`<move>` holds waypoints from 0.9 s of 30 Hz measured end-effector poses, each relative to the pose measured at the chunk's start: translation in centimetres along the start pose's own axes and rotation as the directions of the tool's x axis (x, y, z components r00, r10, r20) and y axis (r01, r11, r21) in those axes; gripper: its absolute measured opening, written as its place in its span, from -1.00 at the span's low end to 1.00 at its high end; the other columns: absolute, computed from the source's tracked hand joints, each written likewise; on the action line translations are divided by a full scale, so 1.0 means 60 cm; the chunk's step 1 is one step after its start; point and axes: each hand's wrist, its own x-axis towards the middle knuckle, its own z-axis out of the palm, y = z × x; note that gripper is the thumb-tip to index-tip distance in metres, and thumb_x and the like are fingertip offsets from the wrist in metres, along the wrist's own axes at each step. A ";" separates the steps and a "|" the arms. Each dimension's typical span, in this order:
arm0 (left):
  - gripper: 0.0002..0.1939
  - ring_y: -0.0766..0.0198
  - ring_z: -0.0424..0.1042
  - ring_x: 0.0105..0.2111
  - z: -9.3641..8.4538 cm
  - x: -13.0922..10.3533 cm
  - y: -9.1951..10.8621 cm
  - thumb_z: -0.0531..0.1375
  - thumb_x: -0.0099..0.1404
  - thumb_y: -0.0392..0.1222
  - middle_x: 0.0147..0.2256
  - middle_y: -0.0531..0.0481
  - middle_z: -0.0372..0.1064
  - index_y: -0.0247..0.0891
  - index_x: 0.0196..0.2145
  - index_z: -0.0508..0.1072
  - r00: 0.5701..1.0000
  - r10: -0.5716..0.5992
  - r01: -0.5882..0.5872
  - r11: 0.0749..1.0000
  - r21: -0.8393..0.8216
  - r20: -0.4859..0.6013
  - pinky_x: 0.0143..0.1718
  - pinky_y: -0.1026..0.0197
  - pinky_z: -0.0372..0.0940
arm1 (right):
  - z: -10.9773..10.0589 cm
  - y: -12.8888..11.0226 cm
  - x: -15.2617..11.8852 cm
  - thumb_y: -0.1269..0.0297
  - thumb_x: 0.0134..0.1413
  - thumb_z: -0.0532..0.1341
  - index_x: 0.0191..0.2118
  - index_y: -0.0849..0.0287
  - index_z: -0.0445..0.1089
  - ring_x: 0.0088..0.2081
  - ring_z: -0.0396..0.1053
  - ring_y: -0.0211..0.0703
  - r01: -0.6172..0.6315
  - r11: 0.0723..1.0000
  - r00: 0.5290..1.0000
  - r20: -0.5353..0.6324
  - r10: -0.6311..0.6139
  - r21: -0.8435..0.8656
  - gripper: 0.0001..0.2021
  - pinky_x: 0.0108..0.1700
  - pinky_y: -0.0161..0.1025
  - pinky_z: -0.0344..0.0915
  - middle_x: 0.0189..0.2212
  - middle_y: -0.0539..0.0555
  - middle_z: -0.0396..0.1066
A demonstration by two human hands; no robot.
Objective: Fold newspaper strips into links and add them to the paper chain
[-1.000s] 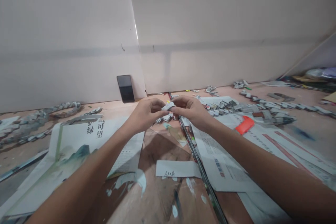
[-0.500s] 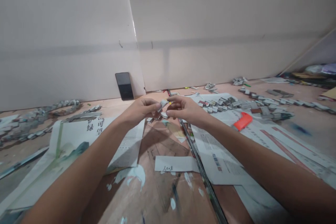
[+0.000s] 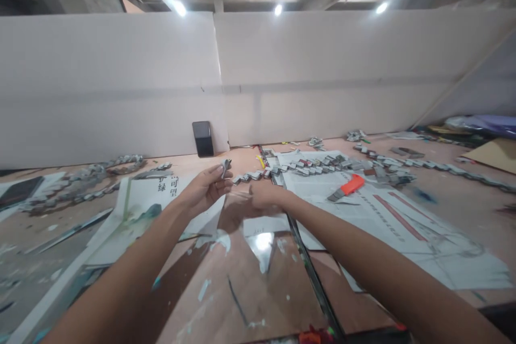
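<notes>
My left hand (image 3: 206,187) pinches a small folded paper piece (image 3: 226,167) between thumb and forefinger, raised above the table. Lower and to its right, my right hand (image 3: 264,197) points down over the table, its fingers smeared by motion and partly hidden. Just beyond this hand is a white paper strip (image 3: 266,224), close under it. Behind both hands lies a zigzag chain of folded paper links (image 3: 298,168), stretching to the right across newspaper sheets (image 3: 387,226).
A red-handled utility knife (image 3: 347,188) lies on the newspaper at right. A phone (image 3: 203,138) leans against the white partition (image 3: 322,70). More paper chain (image 3: 86,177) curls at left beside a metal ruler (image 3: 72,231). A dark table seam (image 3: 308,263) runs front to back.
My hands have parted: the left keeps the folded paper piece, while the right has dropped toward the white strip. The view has tilted up, showing ceiling lights and more of the paper chain.
</notes>
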 end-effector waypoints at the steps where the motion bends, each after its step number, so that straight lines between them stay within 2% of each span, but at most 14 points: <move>1: -0.85 0.39 0.46 -0.48 0.000 -0.011 -0.002 0.31 0.14 -0.25 -0.44 0.03 0.43 -0.31 -0.32 0.45 1.000 0.012 -0.012 1.000 -0.020 0.004 -0.41 0.36 0.41 | -0.004 -0.001 0.006 0.39 -0.41 0.34 -0.71 0.14 0.25 -0.69 0.09 -0.31 -0.012 1.000 1.000 -0.010 0.012 -0.004 -0.79 -0.56 -0.28 0.01 -0.80 -0.06 0.16; 3: -0.85 0.38 0.43 -0.51 -0.001 -0.027 -0.008 0.31 0.12 -0.27 -0.48 0.03 0.40 -0.34 -0.34 0.45 0.999 0.045 -0.043 0.997 -0.063 0.019 -0.45 0.34 0.40 | -0.016 -0.006 0.017 0.38 -0.37 0.34 -0.53 0.18 0.36 -0.62 0.20 -0.23 -0.030 0.999 0.997 -0.067 0.029 -0.020 -0.84 -0.53 -0.28 0.07 -0.66 0.00 0.33; 5: -0.85 0.40 0.39 -0.56 -0.003 -0.036 -0.017 0.32 0.11 -0.28 -0.51 0.02 0.38 -0.37 -0.35 0.44 0.997 0.070 -0.069 0.994 -0.090 0.011 -0.50 0.35 0.37 | -0.041 -0.012 0.029 0.34 -0.28 0.30 -0.28 0.21 0.38 -0.52 0.29 -0.15 -0.042 0.998 0.986 -0.163 0.033 -0.052 -0.70 -0.48 -0.27 0.12 -0.50 0.09 0.42; 7: -0.83 0.44 0.34 -0.60 -0.006 -0.040 -0.026 0.31 0.11 -0.27 -0.52 0.04 0.36 -0.38 -0.34 0.43 0.995 0.093 -0.095 0.991 -0.095 -0.023 -0.54 0.38 0.33 | -0.080 -0.018 0.037 0.29 -0.13 0.24 -0.08 0.23 0.32 -0.44 0.32 -0.11 -0.055 0.994 0.964 -0.264 0.030 -0.089 -0.60 -0.42 -0.26 0.13 -0.43 0.12 0.43; 9: -0.82 0.48 0.30 -0.62 -0.007 -0.041 -0.032 0.32 0.13 -0.25 -0.53 0.05 0.34 -0.38 -0.33 0.43 0.994 0.100 -0.103 0.991 -0.082 -0.039 -0.55 0.41 0.31 | -0.131 -0.026 0.035 0.23 0.02 0.16 0.02 0.21 0.26 -0.39 0.33 -0.11 -0.059 0.990 0.929 -0.371 0.006 -0.131 -0.59 -0.36 -0.26 0.14 -0.42 0.11 0.42; 11: -0.80 0.49 0.29 -0.61 -0.007 -0.043 -0.035 0.32 0.13 -0.22 -0.51 0.04 0.34 -0.39 -0.36 0.43 0.996 0.089 -0.090 0.995 -0.051 -0.023 -0.55 0.43 0.31 | -0.182 -0.036 0.016 0.13 0.08 0.13 0.00 0.20 0.30 -0.43 0.32 -0.16 -0.035 0.976 0.885 -0.461 -0.070 -0.215 -0.61 -0.38 -0.29 0.14 -0.46 0.08 0.41; 12: -0.80 0.49 0.30 -0.60 -0.006 -0.045 -0.035 0.33 0.13 -0.20 -0.50 0.02 0.35 -0.39 -0.38 0.42 0.996 0.083 -0.083 0.996 -0.034 -0.010 -0.54 0.43 0.31 | -0.203 -0.042 -0.001 0.10 0.09 0.13 -0.01 0.20 0.33 -0.46 0.31 -0.19 -0.009 0.966 0.890 -0.442 -0.109 -0.257 -0.60 -0.40 -0.30 0.13 -0.49 0.06 0.40; 14: -0.79 0.47 0.32 -0.59 -0.003 -0.050 -0.034 0.33 0.12 -0.18 -0.48 0.00 0.38 -0.38 -0.41 0.42 0.996 0.091 -0.091 0.996 -0.008 -0.001 -0.53 0.42 0.32 | -0.229 -0.055 -0.049 0.02 0.06 0.16 0.00 0.18 0.37 -0.52 0.28 -0.23 0.063 0.925 0.950 -0.260 -0.170 -0.373 -0.55 -0.44 -0.31 0.11 -0.54 0.02 0.38; 17: -0.78 0.45 0.35 -0.57 0.005 -0.058 -0.032 0.33 0.11 -0.16 -0.48 -0.02 0.40 -0.37 -0.42 0.41 0.992 0.126 -0.125 0.992 0.014 -0.016 -0.52 0.41 0.32 | -0.226 -0.069 -0.140 0.01 0.10 0.13 0.13 0.07 0.30 -0.57 0.26 -0.25 0.103 0.845 0.979 -0.097 -0.179 -0.525 -0.51 -0.50 -0.33 0.04 -0.58 -0.02 0.37; 21: -0.74 0.40 0.38 -0.56 0.017 -0.063 -0.033 0.34 0.09 -0.12 -0.49 -0.03 0.41 -0.37 -0.43 0.40 0.987 0.156 -0.154 0.987 0.044 -0.047 -0.52 0.38 0.32 | -0.186 -0.069 -0.240 0.01 0.17 0.08 0.23 -0.04 0.16 -0.62 0.24 -0.24 0.037 0.760 0.983 -0.113 -0.144 -0.649 -0.48 -0.54 -0.33 -0.01 -0.66 -0.07 0.32; 24: -0.72 0.40 0.38 -0.57 0.026 -0.067 -0.037 0.35 0.07 -0.10 -0.48 -0.03 0.42 -0.37 -0.43 0.40 0.989 0.147 -0.144 0.988 0.059 -0.033 -0.55 0.38 0.29 | -0.167 -0.067 -0.273 0.01 0.17 0.08 0.25 -0.06 0.13 -0.65 0.25 -0.25 -0.003 0.718 0.978 -0.152 -0.143 -0.696 -0.47 -0.55 -0.32 0.00 -0.60 -0.04 0.39; 27: -0.71 0.40 0.38 -0.57 0.033 -0.072 -0.040 0.34 0.08 -0.08 -0.46 -0.03 0.42 -0.37 -0.42 0.41 0.990 0.139 -0.138 0.987 0.087 -0.013 -0.56 0.37 0.28 | -0.160 -0.073 -0.281 0.04 0.17 0.09 0.25 -0.12 0.10 -0.62 0.32 -0.22 0.002 0.707 0.975 -0.156 -0.160 -0.707 -0.48 -0.56 -0.32 0.00 -0.52 -0.04 0.48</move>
